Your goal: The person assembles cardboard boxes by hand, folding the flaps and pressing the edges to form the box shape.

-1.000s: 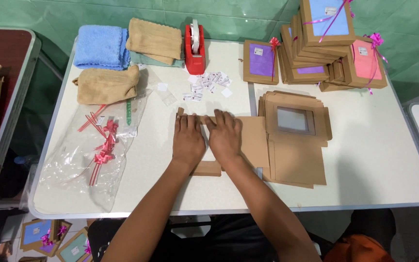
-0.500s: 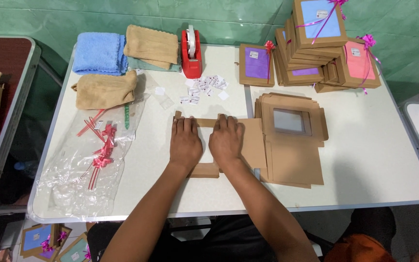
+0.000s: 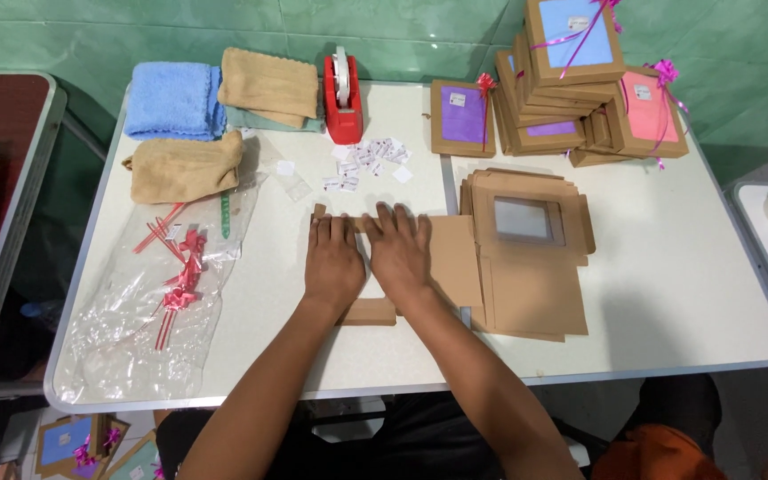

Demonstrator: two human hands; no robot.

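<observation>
Item in hand: a flat kraft cardboard box blank (image 3: 420, 262), matte brown with creased flaps, lying at the near centre of the white folding table (image 3: 668, 293). The left hand (image 3: 332, 265) and the right hand (image 3: 399, 253) are both pressing flat on it, fingers spread and palms down, gripping nothing. Just right of the blank a stack of unfolded window-lid blanks (image 3: 531, 258) is sitting, its top sheet showing a clear rectangular film pane. Far right: finished gift boxes (image 3: 580, 80), square and stiff, with purple, blue and pink contents and curled magenta ribbon. Far centre: a red plastic tape dispenser (image 3: 343, 98), with small white paper labels (image 3: 368, 160) scattered nearby. Far left: folded terry towels (image 3: 215, 102), soft, in blue and tan. Near left: a crinkled clear plastic bag (image 3: 135, 311) holding pink ribbon bows. Risk, as judged: uneven pressure could be skewing a crease, and the blank's overlap with the stack could be dragging neighbouring sheets out of line.
</observation>
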